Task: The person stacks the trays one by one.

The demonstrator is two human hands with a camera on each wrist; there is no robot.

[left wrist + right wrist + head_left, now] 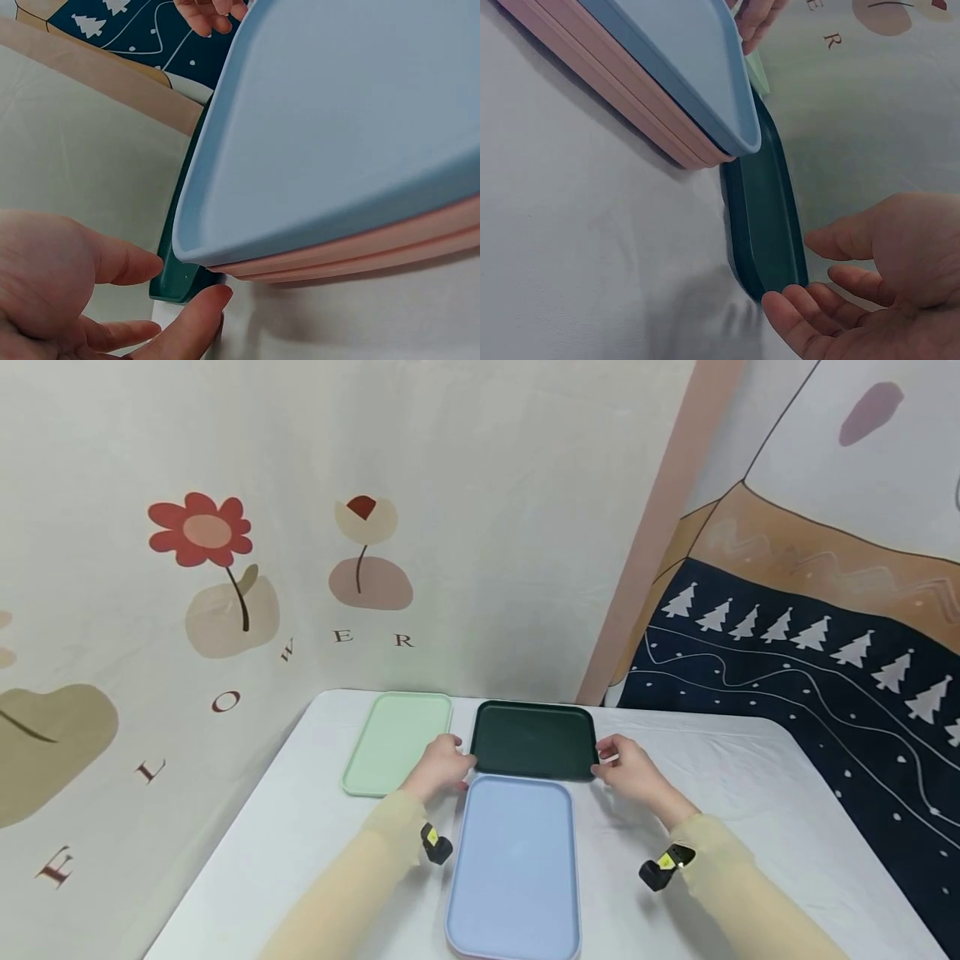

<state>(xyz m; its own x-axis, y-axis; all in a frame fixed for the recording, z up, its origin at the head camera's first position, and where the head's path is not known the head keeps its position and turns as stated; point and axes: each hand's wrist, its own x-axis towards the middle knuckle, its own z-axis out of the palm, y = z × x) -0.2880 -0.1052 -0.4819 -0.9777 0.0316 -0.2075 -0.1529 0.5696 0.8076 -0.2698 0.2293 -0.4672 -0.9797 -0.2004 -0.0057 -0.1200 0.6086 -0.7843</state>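
Observation:
A dark green tray (534, 740) lies at the back of the white table, long side facing me. My left hand (441, 763) is at its left end; in the left wrist view that thumb and fingers stand spread beside the tray's end (178, 281). At the opposite end is my right hand (628, 768), fingers loosely bent. The right wrist view has its fingertips (776, 304) right at the green rim, thumb apart from them. A light blue tray (516, 868) lies in front, lengthwise, on top of pink trays (630, 90).
A pale green tray (399, 739) lies back left, beside my left hand. The white tablecloth (697, 752) spreads to the right. Behind the table hangs a pale curtain with flowers (487, 543); a dark blue patterned cloth (795, 693) hangs on the right.

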